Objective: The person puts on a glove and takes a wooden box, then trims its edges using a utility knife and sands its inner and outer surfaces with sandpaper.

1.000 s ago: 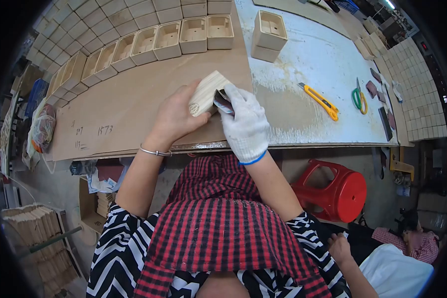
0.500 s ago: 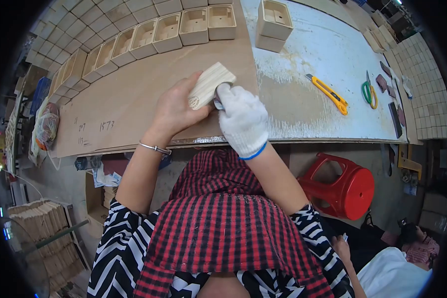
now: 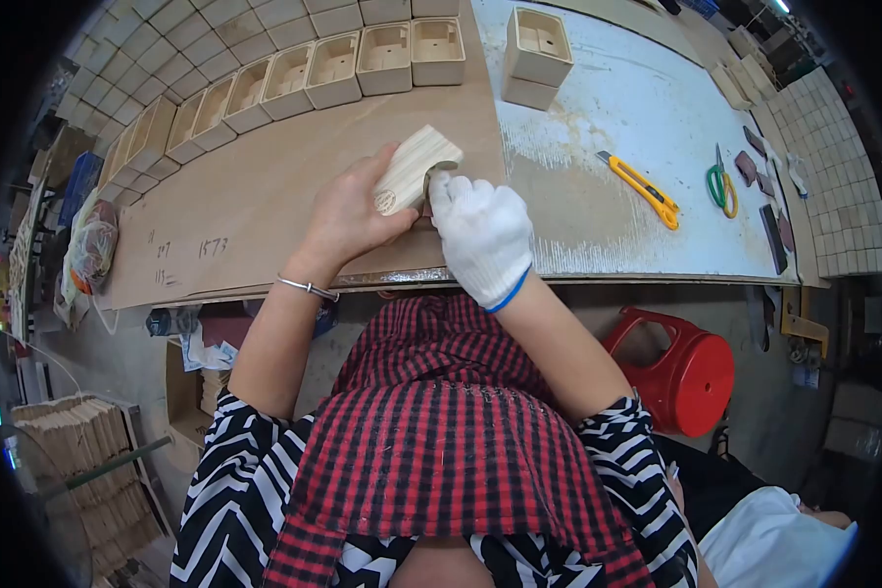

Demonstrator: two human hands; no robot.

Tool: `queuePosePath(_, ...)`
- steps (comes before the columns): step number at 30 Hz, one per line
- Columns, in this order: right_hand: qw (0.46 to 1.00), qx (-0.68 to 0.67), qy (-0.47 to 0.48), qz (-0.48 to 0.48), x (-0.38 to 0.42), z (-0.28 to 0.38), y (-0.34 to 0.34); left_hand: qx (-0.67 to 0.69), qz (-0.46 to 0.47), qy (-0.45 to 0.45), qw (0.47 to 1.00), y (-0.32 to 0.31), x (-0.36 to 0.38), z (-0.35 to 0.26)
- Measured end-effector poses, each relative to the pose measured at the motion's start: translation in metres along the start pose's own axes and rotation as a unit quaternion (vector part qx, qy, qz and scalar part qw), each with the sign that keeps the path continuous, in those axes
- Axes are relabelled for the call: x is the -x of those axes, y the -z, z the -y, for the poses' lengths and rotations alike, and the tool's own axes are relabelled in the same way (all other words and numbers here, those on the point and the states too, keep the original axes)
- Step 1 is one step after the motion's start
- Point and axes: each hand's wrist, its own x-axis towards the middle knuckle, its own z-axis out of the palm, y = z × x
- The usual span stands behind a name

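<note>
My bare left hand [image 3: 348, 211] is closed around a pale wooden box [image 3: 416, 167], tilted above the bench, with a round patterned mark near its lower end and a curved notch in its right side. My right hand [image 3: 482, 230], in a white knit glove with a blue cuff, is closed at that notch. Its fingers pinch a small, thin dark piece, mostly hidden, that looks like folded sandpaper [image 3: 428, 204].
A row of open wooden boxes [image 3: 333, 71] lines the back, before stacked ones. Two stacked boxes [image 3: 537, 59], a yellow utility knife [image 3: 645, 191], green-handled scissors [image 3: 722, 186] and sandpaper scraps [image 3: 746, 169] lie rightward. Below are a red stool [image 3: 691, 377] and another person's white clothing [image 3: 774, 539].
My right hand has turned and shifted slightly right and down at the notch, its knuckles now more raised. My left hand and the box stay nearly in place. The view has shifted slightly.
</note>
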Motion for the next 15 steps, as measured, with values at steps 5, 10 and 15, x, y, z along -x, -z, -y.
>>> queuePosePath(5, 0.961, -0.236, -0.121, 0.078, 0.000, -0.015, 0.007, -0.007, -0.006, 0.016, 1.000, -0.002, 0.002, -0.004)
queuePosePath(10, 0.884, -0.345, -0.314, 0.042, 0.000, -0.003, -0.018, -0.012, -0.009, 0.009, 1.000, -0.002, -0.001, -0.005)
queuePosePath(15, 0.942, -0.238, -0.227, 0.068, -0.020, 0.012, 0.003, -0.006, -0.003, 0.002, 1.000, 0.001, -0.001, -0.002)
